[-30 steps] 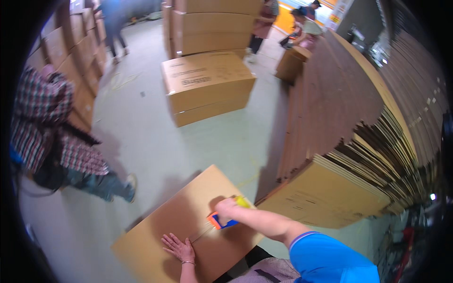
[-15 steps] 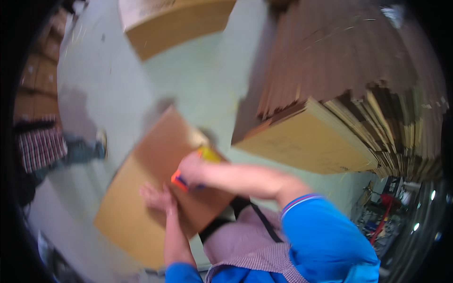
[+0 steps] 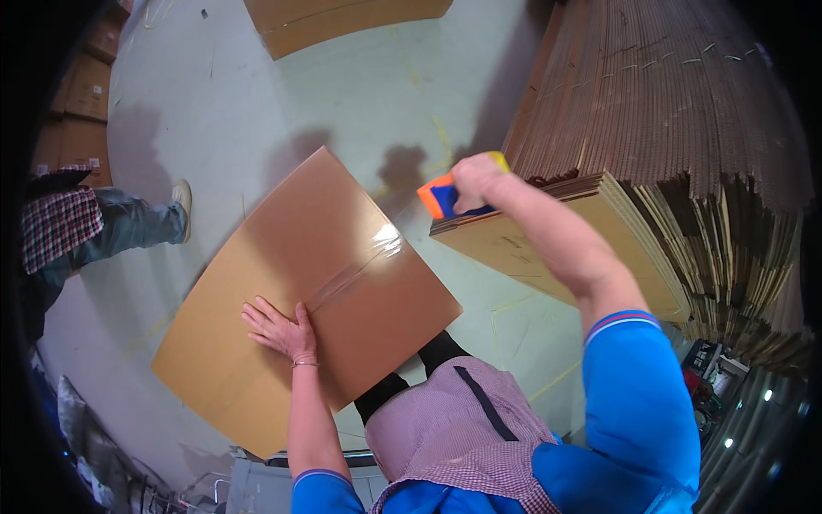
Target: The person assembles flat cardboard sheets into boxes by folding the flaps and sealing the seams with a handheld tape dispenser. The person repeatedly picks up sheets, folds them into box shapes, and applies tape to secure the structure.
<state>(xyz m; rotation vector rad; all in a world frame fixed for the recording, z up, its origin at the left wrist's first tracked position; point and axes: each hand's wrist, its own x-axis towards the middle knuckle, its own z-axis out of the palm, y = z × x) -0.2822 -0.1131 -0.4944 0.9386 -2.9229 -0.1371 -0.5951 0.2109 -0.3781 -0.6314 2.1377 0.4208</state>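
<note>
A brown cardboard box (image 3: 368,317) stands in front of me, with a strip of clear tape (image 3: 355,270) along part of its seam. My left hand (image 3: 281,330) lies on the box with its fingers spread. Raised to the right of the box, my right hand (image 3: 476,182) is closed around an orange, blue and yellow tape dispenser (image 3: 440,195). The dispenser is apart from the box and appears in front of the edge of the stacked cardboard. The hand hides part of its body.
A big stack of flattened cardboard (image 3: 634,111) rises on the right. Another cardboard box (image 3: 342,21) sits on the floor at the far side. A person (image 3: 128,223) is at the left, near piled boxes (image 3: 86,90). Behind me, a grey surface (image 3: 257,480) shows at the lower edge.
My right hand has lifted the tape dispenser off the box, moving it up and to the right. Tape now shows on the seam. My left hand stays on the box.
</note>
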